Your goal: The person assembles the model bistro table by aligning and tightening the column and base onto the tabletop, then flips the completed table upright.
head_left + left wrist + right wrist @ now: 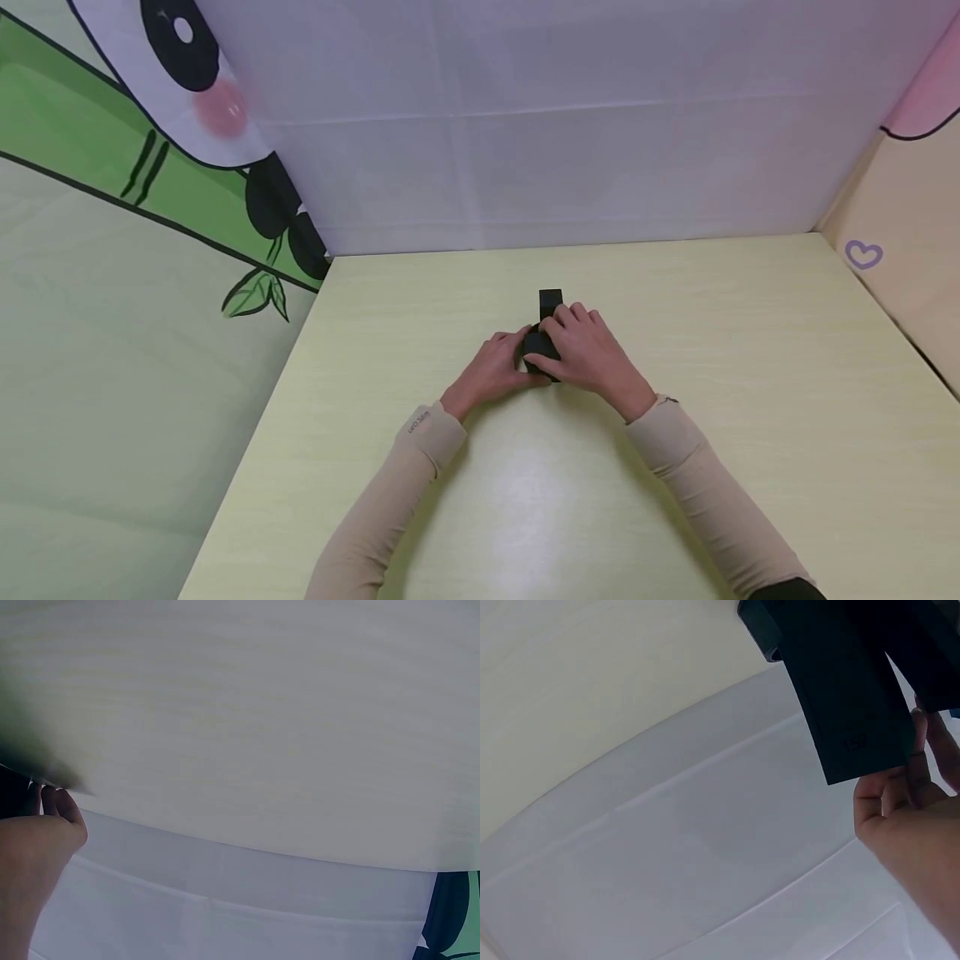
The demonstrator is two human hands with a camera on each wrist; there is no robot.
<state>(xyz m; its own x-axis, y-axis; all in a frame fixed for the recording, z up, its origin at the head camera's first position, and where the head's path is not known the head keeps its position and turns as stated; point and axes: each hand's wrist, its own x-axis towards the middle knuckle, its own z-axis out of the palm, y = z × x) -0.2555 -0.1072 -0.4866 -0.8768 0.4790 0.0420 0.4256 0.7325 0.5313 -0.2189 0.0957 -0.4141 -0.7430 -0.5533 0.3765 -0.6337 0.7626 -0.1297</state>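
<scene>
A black object (542, 343) with a flat rectangular panel (551, 302) stands between both hands at the middle of the table; its exact kind cannot be told. My left hand (495, 367) holds its left side, thumb at the near edge and fingers behind. From the right, my right hand (592, 354) grips it with thumb and curled fingers, covering much of it. In the right wrist view the dark panel (847, 712) bears small, hard-to-read marks, and the right hand's (915, 817) fingers are at its edge. The left wrist view shows the left hand (37, 847) beside a dark part.
A pale wood-grain table (427, 292) spreads around the hands. A lilac cloth wall (570, 167) rises at its back edge. Printed green-and-white cloth (112, 350) hangs at left, and a beige panel with a purple heart (864, 254) at right.
</scene>
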